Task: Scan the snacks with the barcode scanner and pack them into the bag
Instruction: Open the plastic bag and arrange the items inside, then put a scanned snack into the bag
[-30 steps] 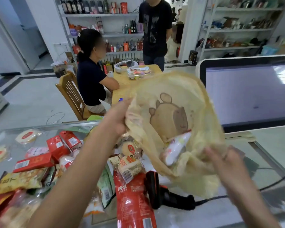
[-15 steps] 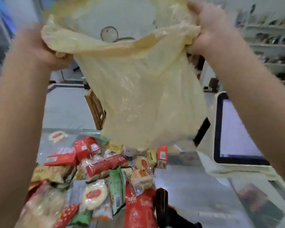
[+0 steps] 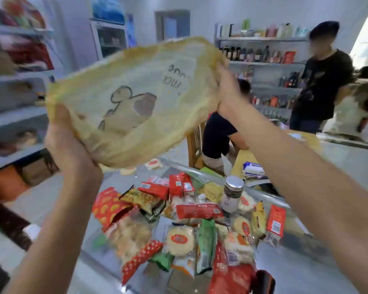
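Bright, even light fills the shop, and the far right edge blows out white. Shadows are soft. Motion smears everything, worst on the left shelves [image 3: 17, 85]. The wide lens bows the edges. Light glows through the thin bag [image 3: 136, 98].

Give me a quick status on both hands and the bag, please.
Left hand and right hand each grip the yellow plastic bag, raised above the glass counter. Snacks piled below, unpacked. Barcode scanner at bottom edge, untouched. Nothing in the way.

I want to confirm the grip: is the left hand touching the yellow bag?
Touching. The head view shows the left hand gripping the bag by its edge.
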